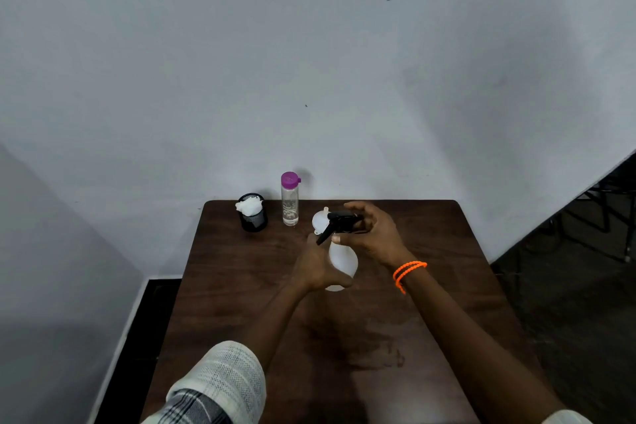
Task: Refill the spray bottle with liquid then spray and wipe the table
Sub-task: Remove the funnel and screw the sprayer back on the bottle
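A white spray bottle (342,260) stands near the middle of the dark wooden table (241,286). My left hand (318,267) grips its body from the left. My right hand (373,234) curls round its black trigger head (339,222) from the right. A white funnel (320,221) lies just behind the bottle. Farther back stands a clear bottle (290,203) with a purple cap, upright and shut, with some liquid in it. A black mesh cup (253,215) with white cloth or tissue (248,206) in it sits at the back left.
The table stands against a pale wall (309,62). A dull smear marks the tabletop (375,351) near me. Dark floor lies to the right, with furniture legs (605,196) at the far right.
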